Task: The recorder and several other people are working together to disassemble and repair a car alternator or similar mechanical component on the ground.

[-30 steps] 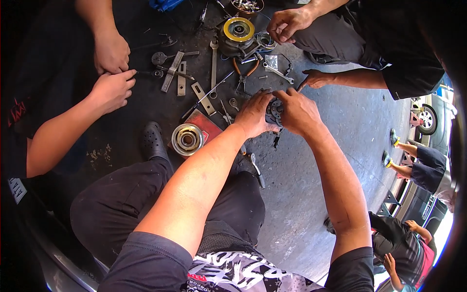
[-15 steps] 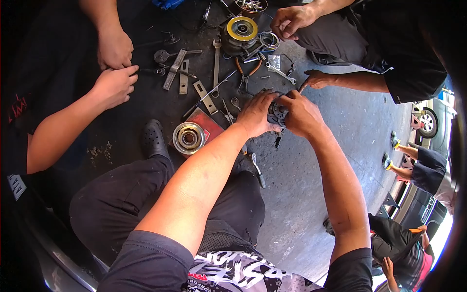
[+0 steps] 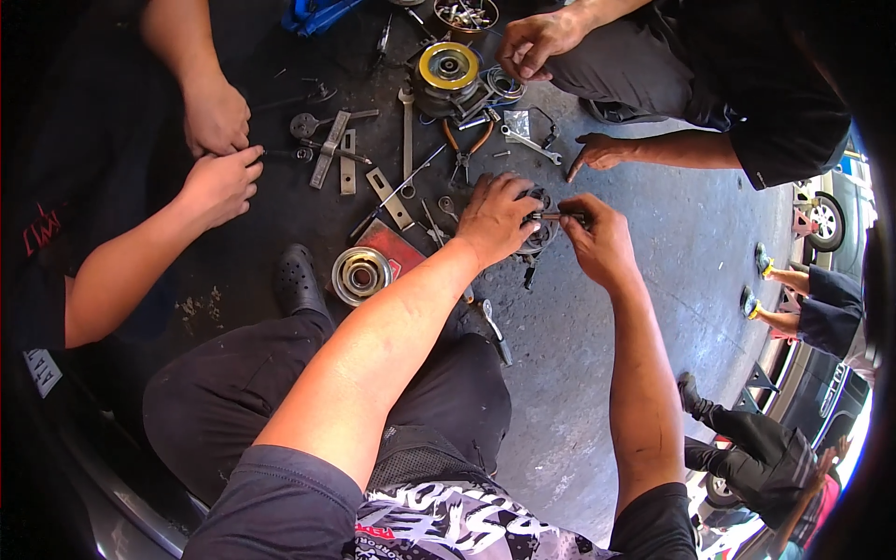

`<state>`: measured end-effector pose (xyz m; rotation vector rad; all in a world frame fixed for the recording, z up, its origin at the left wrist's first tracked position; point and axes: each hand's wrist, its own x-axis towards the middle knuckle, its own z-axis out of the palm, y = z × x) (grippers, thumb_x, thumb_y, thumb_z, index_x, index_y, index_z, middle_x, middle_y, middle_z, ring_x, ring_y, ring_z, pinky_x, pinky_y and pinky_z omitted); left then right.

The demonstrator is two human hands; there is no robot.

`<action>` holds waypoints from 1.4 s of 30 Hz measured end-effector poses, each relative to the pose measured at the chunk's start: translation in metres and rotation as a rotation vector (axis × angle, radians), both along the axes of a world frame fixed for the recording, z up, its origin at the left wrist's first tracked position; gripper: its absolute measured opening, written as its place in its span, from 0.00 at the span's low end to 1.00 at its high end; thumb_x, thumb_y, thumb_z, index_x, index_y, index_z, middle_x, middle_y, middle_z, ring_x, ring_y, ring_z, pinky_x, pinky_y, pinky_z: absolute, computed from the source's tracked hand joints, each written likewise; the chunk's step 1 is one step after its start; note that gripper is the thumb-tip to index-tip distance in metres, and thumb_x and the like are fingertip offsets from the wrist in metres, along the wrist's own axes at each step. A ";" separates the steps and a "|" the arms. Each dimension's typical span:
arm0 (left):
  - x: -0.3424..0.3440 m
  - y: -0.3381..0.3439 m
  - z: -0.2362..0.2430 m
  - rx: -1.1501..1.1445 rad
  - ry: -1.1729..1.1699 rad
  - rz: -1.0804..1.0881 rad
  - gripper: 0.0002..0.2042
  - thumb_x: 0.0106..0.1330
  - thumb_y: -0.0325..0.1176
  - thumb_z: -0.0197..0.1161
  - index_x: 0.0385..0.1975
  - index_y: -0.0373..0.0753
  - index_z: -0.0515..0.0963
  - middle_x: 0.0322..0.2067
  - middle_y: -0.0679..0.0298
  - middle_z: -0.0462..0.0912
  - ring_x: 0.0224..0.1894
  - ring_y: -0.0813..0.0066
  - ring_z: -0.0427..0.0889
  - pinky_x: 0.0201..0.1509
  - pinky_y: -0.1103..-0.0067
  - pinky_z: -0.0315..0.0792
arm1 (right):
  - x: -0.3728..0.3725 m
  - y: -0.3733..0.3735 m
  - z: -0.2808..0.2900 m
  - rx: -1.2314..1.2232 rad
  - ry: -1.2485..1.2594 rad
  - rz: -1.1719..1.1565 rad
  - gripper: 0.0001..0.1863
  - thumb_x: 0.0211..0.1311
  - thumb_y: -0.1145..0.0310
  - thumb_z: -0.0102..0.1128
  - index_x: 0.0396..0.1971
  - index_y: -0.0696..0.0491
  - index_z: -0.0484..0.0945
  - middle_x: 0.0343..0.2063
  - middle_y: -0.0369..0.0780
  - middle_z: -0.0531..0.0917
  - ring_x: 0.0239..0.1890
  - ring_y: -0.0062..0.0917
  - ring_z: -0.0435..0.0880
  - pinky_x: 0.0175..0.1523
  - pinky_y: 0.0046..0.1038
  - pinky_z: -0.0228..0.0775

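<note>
Above the dark grey floor (image 3: 597, 392), the right hand (image 3: 602, 241) pinches a slim grey metal rod (image 3: 553, 217). Just left of that hand, a round dark metal part (image 3: 541, 242) lies partly under the left hand (image 3: 495, 219), whose curled fingers touch it; their grip is hard to judge. Farther out, a round brown tin (image 3: 469, 34) holds many small pale and brown pieces (image 3: 467, 13), near a yellow-rimmed pulley (image 3: 448, 66).
</note>
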<state>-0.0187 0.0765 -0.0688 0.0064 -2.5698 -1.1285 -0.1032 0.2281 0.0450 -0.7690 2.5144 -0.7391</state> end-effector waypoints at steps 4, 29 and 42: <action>0.005 -0.003 0.012 0.001 0.072 -0.213 0.10 0.54 0.34 0.71 0.35 0.42 0.82 0.46 0.65 0.80 0.56 0.61 0.74 0.65 0.64 0.64 | 0.028 0.027 -0.009 -0.065 -0.122 -0.219 0.11 0.62 0.70 0.62 0.41 0.59 0.81 0.33 0.48 0.86 0.37 0.35 0.87 0.44 0.33 0.76; 0.085 -0.111 -0.034 -0.183 -0.705 0.236 0.28 0.64 0.45 0.66 0.59 0.35 0.72 0.58 0.53 0.75 0.62 0.53 0.70 0.66 0.65 0.67 | 0.127 -0.056 -0.171 -0.073 -0.668 -0.450 0.30 0.61 0.52 0.62 0.56 0.59 0.75 0.47 0.57 0.82 0.56 0.50 0.79 0.61 0.41 0.70; -0.049 0.021 0.056 -0.560 -0.622 -0.533 0.39 0.54 0.28 0.71 0.69 0.54 0.62 0.71 0.51 0.53 0.74 0.45 0.54 0.63 0.45 0.69 | 0.172 0.090 -0.168 0.059 -0.639 -0.551 0.21 0.61 0.66 0.63 0.51 0.61 0.78 0.32 0.46 0.86 0.28 0.26 0.84 0.38 0.30 0.76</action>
